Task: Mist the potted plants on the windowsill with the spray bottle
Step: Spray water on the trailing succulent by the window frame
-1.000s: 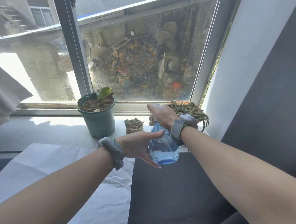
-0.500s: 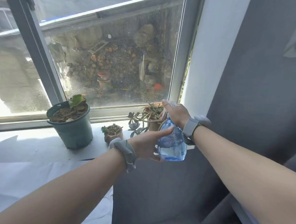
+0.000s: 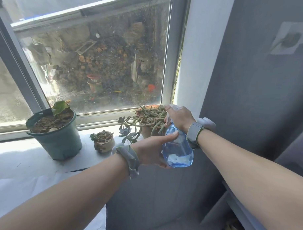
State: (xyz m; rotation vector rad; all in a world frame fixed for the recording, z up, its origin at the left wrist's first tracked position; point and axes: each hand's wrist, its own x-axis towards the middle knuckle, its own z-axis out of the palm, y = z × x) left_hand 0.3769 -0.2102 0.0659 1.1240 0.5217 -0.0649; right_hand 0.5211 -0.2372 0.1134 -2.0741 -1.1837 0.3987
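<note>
A clear blue spray bottle (image 3: 178, 148), partly filled with water, is held in front of the windowsill. My right hand (image 3: 179, 117) grips its white spray head from above. My left hand (image 3: 153, 149) cups the bottle's body from the left, thumb on its shoulder. Just behind the nozzle stands a terracotta pot with trailing green succulent stems (image 3: 150, 120). A tiny beige pot with a small succulent (image 3: 104, 140) sits to the left of it. Farther left is a large green plastic pot (image 3: 57, 135) with soil and one leaf.
The white windowsill (image 3: 20, 159) runs left, with white paper (image 3: 29, 184) spread over its front. The window pane (image 3: 97, 65) is speckled with droplets. A white window reveal and a grey wall (image 3: 249, 94) close in on the right. A dark grey surface lies below my hands.
The view has shifted right, so the pots sit farther left in frame. Both hands keep hold of the bottle, which stays close to the trailing succulent pot.
</note>
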